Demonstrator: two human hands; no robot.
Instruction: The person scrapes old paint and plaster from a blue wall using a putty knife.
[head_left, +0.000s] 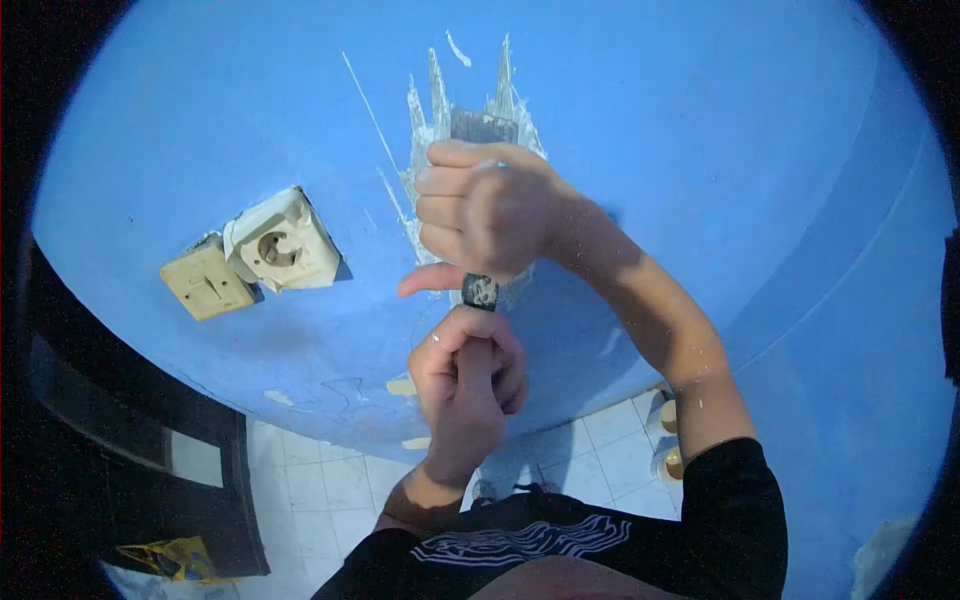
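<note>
My right hand (pixel 490 210) is closed over the upper part of a scraper, its back toward me and the thumb pointing left; it is slightly blurred. The scraper's broad grey blade (pixel 484 126) shows beyond the fingers, at the blue wall. A piece of its dark, white-spotted handle (pixel 480 291) is visible between my two hands. Lower down, my left hand (pixel 460 365) is wrapped round the handle's end. Around the blade, the wall has a pale, rough patch (pixel 421 130) with jagged upward streaks. The middle of the scraper is hidden by my right hand.
A loose-looking wall socket (pixel 283 248) and a yellowed switch (pixel 207 283) sit to the left. The blue wall (pixel 640 120) curves across the view. White floor tiles (pixel 330 485) lie below. Dark furniture (pixel 130 430) stands at lower left, with a yellow wrapper-like item (pixel 180 558) near it.
</note>
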